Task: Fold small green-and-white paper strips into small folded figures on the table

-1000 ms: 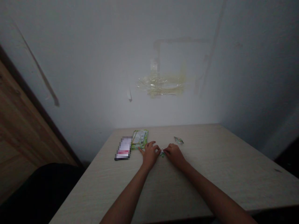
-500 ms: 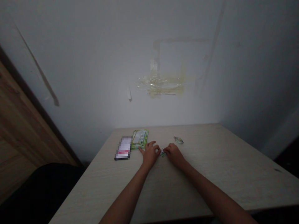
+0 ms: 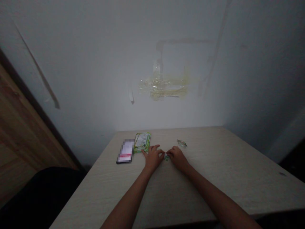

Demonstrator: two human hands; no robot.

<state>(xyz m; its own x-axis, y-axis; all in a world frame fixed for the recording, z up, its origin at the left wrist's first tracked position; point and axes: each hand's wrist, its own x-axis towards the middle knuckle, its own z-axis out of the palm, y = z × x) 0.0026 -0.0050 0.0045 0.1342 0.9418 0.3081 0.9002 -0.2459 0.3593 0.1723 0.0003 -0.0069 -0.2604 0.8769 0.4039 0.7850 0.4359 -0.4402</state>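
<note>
A small green-and-white piece, perhaps folded paper [image 3: 166, 157], is between my hands on the table. My left hand [image 3: 153, 157] pinches its left side with thumb and forefinger, the other fingers spread. My right hand [image 3: 176, 156] has its fingertips closed on the upper right side of the same piece. Much of the piece is hidden by the fingers, and its exact kind is too small to make out. Just beyond my left hand lies a stack of green printed sheets or packets [image 3: 142, 141]. Behind my right hand rests a small folded green-and-white piece [image 3: 182, 143].
A phone [image 3: 125, 152] with a blurred screen lies left of the green stack. The pale wooden table [image 3: 228, 171] meets a grey wall [image 3: 102, 63] with peeling tape [image 3: 169, 87]. A dark object [image 3: 45, 194] and wooden boards [image 3: 21, 127] stand at the left.
The fingers of both hands have shifted slightly around the small piece; the left forefinger now reaches straighter toward it. The phone, stack and other folded piece stay in place.
</note>
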